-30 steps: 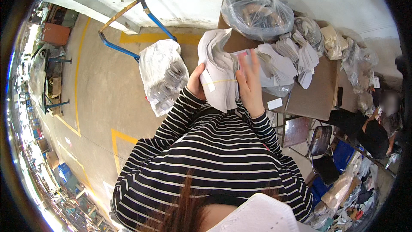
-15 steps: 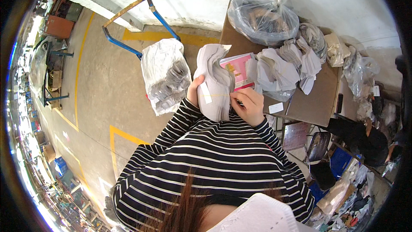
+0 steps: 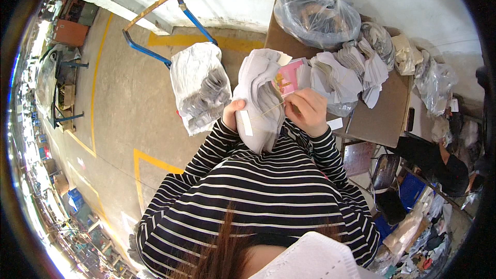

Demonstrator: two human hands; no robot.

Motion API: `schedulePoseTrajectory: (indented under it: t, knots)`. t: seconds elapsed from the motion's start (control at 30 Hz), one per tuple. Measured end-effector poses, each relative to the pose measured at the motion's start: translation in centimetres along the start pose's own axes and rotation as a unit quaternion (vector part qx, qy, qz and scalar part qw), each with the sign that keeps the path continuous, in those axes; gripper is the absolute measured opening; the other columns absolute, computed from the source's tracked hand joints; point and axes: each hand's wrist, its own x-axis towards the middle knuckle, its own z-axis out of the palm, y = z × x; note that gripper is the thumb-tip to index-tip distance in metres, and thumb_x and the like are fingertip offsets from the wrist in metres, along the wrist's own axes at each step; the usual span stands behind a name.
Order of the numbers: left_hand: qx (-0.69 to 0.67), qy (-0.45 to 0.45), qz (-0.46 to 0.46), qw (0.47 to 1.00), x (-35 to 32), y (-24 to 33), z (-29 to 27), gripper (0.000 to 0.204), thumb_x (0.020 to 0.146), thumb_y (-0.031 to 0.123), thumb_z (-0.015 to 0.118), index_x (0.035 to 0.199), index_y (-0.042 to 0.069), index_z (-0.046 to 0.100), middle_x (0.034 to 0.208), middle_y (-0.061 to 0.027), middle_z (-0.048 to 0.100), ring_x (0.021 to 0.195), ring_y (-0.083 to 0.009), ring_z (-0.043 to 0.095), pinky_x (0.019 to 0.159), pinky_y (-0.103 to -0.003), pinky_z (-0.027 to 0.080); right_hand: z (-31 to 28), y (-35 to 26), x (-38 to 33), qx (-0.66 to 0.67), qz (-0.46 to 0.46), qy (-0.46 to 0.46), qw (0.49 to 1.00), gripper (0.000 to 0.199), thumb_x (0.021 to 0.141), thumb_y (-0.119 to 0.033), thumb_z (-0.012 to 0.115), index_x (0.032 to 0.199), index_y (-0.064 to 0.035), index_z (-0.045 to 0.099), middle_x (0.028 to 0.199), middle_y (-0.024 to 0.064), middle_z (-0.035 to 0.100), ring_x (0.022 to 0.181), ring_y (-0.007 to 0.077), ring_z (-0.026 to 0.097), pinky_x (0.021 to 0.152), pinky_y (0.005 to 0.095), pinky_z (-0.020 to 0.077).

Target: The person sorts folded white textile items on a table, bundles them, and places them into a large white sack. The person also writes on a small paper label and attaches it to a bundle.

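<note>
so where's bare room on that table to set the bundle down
Bare brown top shows on the table at its near right part, between the white stacks and the right edge. The back is crowded with a big clear bag and smaller bags. Both hands, left and right, hold the bundle.

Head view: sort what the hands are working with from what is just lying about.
In hand:
- left hand holding thick grey-white banded paper bundle
- right hand at pink printed card

Lying about:
- big clear plastic sack
- white bag of stacks on floor
- blue metal frame
- brown table
</note>
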Motion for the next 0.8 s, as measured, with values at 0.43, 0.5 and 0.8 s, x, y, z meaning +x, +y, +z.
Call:
schedulePoseTrajectory:
  t: [0.43, 0.5, 0.8]
  knots:
    - [-0.052, -0.029, -0.022, 0.998, -0.7, -0.4, -1.2, 0.089, 0.069, 0.039, 0.07, 0.139, -0.003, 0.036, 0.127, -0.0211, 0.055, 0.113, -0.0335, 0.057, 0.099, -0.043, 0.046, -0.1, -0.2, 0.3, 0.066, 0.174, 0.016, 0.982, 0.015, 0.078, 0.006, 0.065, 0.091, -0.0007, 0.063, 0.082, 0.0101, 0.061, 0.069, 0.0214, 0.06, 0.062, 0.0286, 0.0475]
    - [-0.051, -0.008, -0.014, 0.999, -0.4, -0.8, -1.5, 0.088, 0.069, 0.039, 0.07, 0.139, -0.003, 0.036, 0.126, -0.021, 0.055, 0.112, -0.0336, 0.057, 0.099, -0.043, 0.046, -1.2, 0.0, 0.2, 0.077, 0.234, 0.044, 0.968, 0.011, 0.083, 0.002, 0.064, 0.094, 0.0002, 0.063, 0.086, 0.0089, 0.063, 0.075, 0.0183, 0.062, 0.067, 0.0274, 0.0485]
    - [-0.06, 0.145, 0.13, 0.979, 0.0, -0.6, -4.5, 0.072, 0.083, 0.041, 0.058, 0.135, -0.005, 0.041, 0.128, -0.0202, 0.055, 0.116, -0.0336, 0.055, 0.101, -0.044, 0.043, -7.8, 8.2, -3.1, -0.077, 0.335, 0.206, 0.916, 0.016, 0.088, -0.01, 0.064, 0.102, -0.0015, 0.065, 0.086, 0.0071, 0.066, 0.071, 0.0164, 0.06, 0.067, 0.0272, 0.0474]
